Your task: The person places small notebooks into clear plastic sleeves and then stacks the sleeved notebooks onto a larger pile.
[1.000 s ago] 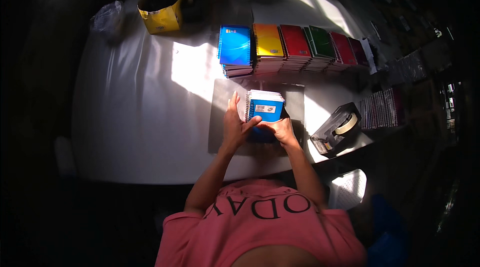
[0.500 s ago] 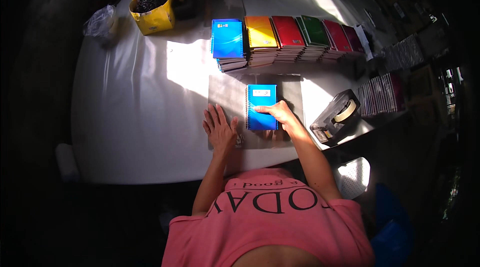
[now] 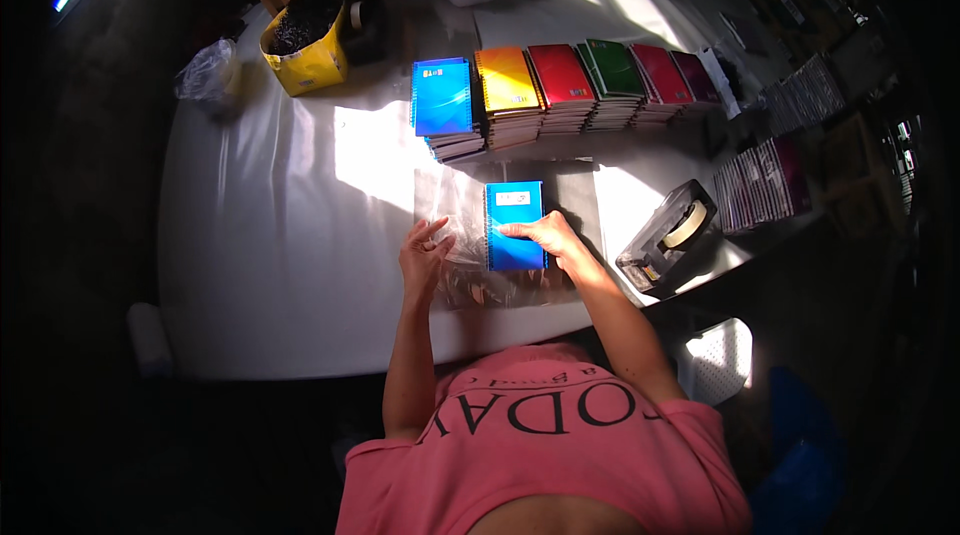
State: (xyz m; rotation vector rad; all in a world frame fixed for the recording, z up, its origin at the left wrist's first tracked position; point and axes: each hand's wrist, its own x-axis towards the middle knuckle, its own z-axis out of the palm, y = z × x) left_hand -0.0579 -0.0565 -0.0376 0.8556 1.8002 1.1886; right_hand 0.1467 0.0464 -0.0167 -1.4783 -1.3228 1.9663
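A blue spiral notebook [image 3: 516,253] with a white label near its top lies over a clear plastic sheet [image 3: 470,287]. My right hand [image 3: 556,237] grips the notebook from its right side, thumb across the cover and the other fingers hidden beneath. To the left of the spiral binding, my left hand [image 3: 424,253] has its fingers bent together at the plastic's left edge, which looks lifted and catches the light. Behind them, a row of notebook stacks runs across the table, with a blue stack [image 3: 442,100] at the left and a yellow one [image 3: 508,80] beside it.
A black tape dispenser [image 3: 668,240] stands right of my right forearm. Beyond it are packed notebooks [image 3: 765,185] on edge. A yellow box [image 3: 305,67] of small dark pieces and a clear plastic bag [image 3: 208,73] sit at the far left of the white table [image 3: 260,265].
My left hand has risen from lying flat, its fingers now bent at the plastic, whose edge has come up. My right hand keeps its hold on the notebook. The whole view has shifted slightly.
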